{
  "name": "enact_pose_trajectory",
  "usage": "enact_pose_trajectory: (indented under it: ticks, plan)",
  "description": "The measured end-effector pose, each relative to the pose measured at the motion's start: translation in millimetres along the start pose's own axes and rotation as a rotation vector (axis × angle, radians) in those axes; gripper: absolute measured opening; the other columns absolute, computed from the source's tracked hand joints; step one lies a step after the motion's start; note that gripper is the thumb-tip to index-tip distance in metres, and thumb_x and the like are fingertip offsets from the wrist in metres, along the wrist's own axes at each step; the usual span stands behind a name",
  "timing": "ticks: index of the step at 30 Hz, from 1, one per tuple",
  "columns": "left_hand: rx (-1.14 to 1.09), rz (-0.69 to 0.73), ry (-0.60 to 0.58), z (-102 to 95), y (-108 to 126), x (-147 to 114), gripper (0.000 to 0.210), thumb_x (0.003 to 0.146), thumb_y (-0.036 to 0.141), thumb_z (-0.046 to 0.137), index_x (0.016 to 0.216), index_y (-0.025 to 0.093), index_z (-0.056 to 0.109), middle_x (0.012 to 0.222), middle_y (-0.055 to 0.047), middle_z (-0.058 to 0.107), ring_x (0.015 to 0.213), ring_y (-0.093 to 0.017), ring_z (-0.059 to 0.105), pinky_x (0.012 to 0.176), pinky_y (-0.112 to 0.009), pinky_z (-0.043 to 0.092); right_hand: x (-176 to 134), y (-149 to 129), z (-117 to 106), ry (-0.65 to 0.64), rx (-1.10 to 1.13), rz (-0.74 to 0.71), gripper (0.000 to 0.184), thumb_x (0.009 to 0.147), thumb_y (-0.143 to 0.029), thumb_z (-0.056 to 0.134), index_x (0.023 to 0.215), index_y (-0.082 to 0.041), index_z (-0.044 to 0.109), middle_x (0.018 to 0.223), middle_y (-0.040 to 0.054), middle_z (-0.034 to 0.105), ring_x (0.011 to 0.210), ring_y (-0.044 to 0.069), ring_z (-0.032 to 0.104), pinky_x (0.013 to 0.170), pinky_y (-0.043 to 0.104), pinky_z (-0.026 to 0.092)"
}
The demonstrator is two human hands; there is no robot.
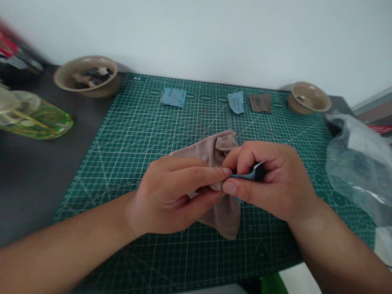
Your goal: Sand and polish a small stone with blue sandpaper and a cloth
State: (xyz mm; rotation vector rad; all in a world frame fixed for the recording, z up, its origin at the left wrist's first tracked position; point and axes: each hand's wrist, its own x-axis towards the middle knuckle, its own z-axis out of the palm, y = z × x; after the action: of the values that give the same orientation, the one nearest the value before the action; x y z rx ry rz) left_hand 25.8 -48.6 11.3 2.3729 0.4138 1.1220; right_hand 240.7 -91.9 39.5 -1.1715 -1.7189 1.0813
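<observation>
Close together over the middle of the cutting mat, both my hands are closed, fingertips meeting. My left hand (180, 192) pinches a soft brownish-pink cloth (228, 216), whose corners stick out above and below the fingers. In my right hand (269, 179), thumb and fingers grip a thin folded blue piece (249, 176) with a dark, pale-edged end. That piece reaches the left fingertips, and its kind is unclear. Fingers hide the spot where blue piece and cloth meet.
The green cutting mat (137, 134) carries a light blue square (174, 97), a curved blue piece (235, 102) and a brown square (260, 103). Bowls stand at back left (88, 77) and back right (308, 98). A bottle (39, 116) lies left; a clear plastic bag (358, 163) lies right.
</observation>
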Motion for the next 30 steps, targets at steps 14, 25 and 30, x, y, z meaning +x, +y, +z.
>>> enact_pose_trajectory:
  ticks: [14,25,30]
  plan:
    - [-0.039,-0.101,0.059,3.6,4.8,-2.7,0.017,0.09,0.017,0.073,0.104,0.023,0.067,0.079,0.001,0.076,0.064,-0.013,0.071,0.055,-0.024,0.055,-0.1,-2.2,1.4,0.035,-0.034,-0.007,0.029,0.08,-0.016,0.077,0.067,-0.023,0.053,0.075,-0.0025,0.072,0.064,0.014,0.061,0.057,0.029,0.047]
    - [-0.044,-0.102,0.031,0.9,3.7,1.0,0.014,0.085,0.012,0.069,0.096,0.02,0.064,0.073,0.002,0.071,0.057,-0.01,0.065,0.05,-0.023,0.049,-0.2,-1.5,0.6,-0.002,0.093,-0.011,0.026,0.08,-0.014,0.077,0.067,-0.022,0.056,0.072,-0.0027,0.07,0.064,0.012,0.058,0.058,0.027,0.047]
    - [-0.041,-0.078,0.023,0.6,2.6,2.0,0.015,0.084,0.012,0.068,0.096,0.02,0.064,0.072,0.002,0.071,0.055,-0.01,0.063,0.048,-0.023,0.048,-0.1,-2.1,0.3,-0.003,0.087,-0.006,0.025,0.079,-0.015,0.077,0.066,-0.022,0.057,0.071,-0.0027,0.07,0.063,0.012,0.059,0.057,0.026,0.047]
